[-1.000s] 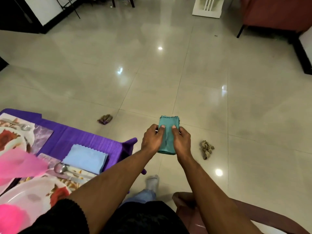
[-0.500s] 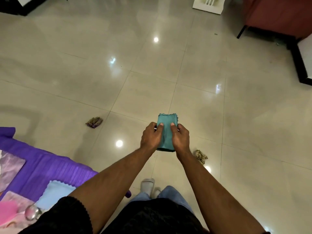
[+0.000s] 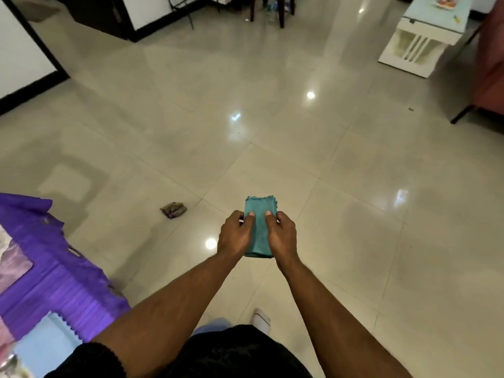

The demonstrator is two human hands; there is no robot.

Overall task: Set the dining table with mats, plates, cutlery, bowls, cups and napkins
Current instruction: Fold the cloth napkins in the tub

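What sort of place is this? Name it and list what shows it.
Probably a home's living and dining area: glossy beige tiled floor, a purple tablecloth-covered table at the left edge, a white low table, and a red upholstered seat.

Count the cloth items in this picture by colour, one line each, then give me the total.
Teal folded cloth napkin, held between the left hand and right hand: 1
Light blue scallop-edged cloth napkin on the table: 1
Purple pleated tablecloth: 1
Brownish crumpled rag on the floor: 1
Total: 4
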